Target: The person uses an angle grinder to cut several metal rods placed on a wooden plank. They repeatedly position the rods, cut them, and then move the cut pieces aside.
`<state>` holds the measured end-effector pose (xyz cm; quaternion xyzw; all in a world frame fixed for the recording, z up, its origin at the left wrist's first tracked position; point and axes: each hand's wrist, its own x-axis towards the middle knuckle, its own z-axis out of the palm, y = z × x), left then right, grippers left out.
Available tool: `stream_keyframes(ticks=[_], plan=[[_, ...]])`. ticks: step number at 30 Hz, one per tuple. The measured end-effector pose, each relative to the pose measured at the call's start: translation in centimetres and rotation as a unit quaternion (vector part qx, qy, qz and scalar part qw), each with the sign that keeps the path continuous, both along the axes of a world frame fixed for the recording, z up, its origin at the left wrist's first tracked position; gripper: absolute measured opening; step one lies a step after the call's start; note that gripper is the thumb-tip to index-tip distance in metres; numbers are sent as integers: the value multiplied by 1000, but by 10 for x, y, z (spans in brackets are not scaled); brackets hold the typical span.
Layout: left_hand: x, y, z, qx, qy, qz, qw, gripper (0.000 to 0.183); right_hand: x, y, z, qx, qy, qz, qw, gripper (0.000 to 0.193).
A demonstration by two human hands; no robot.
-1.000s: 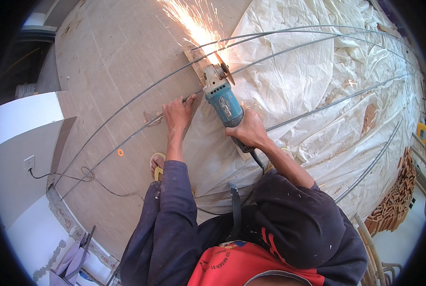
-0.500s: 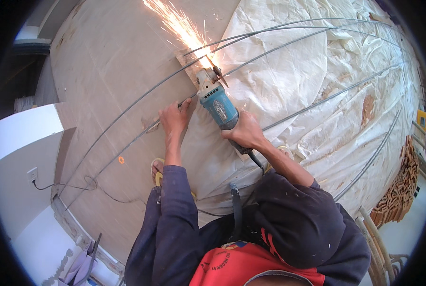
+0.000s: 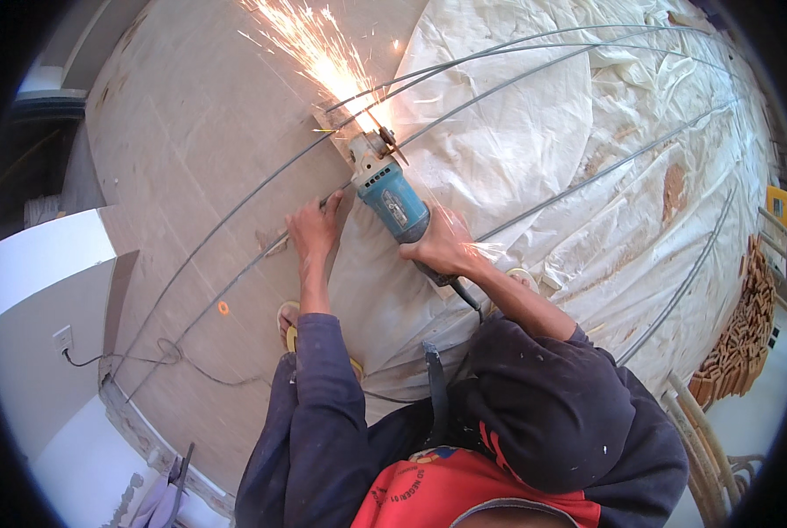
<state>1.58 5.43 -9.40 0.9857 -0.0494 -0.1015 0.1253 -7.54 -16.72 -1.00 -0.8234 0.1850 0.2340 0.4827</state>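
Observation:
My right hand [image 3: 442,242] is wrapped around the rear of a teal angle grinder [image 3: 395,204], its head pointing away from me. Bright sparks [image 3: 327,62] spray from the grinder's disc toward the far left. The disc meets a thin metal rod near a wooden board [image 3: 330,145] on the floor; glare hides the exact contact. To the left, my left hand [image 3: 314,231] is closed around a long grey rod [image 3: 245,268], which passes beneath the grinder. A few sparks also show beside my right wrist.
Other long rods [image 3: 226,211] curve across the floor and a crumpled white sheet [image 3: 534,132]. A black cord [image 3: 217,374] runs from a wall socket [image 3: 62,339] at left. My sandalled foot [image 3: 288,319] is near the held rod. Stacked bricks [image 3: 735,339] are at right.
The spark spray has spread wider, and sparks now appear by my right wrist. The whole view has shifted slightly; both hands keep their grips.

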Motion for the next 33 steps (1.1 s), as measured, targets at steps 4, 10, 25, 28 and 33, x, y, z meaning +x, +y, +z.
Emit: stream_keyframes(ticks=[4,10,25,28,33], plan=[[0,-1,5,-14,8,3,1000,64,-1,3,1,-2,-78,-12,997,61],[0,-2,2,-16,-5,-5,1000,64,-2,1,-4,-5,-23,-13,1000,61],[-1,-3,7,-29,2,14,999,63,-3,6,-15,-45,-49,10,998,57],[-2,-3,9,-31,-5,11,999,63,-4,6,-20,-47,-48,5,998,56],[-2,-2,8,-32,-3,15,999,66,-1,6,-10,-6,-18,5,1000,60]])
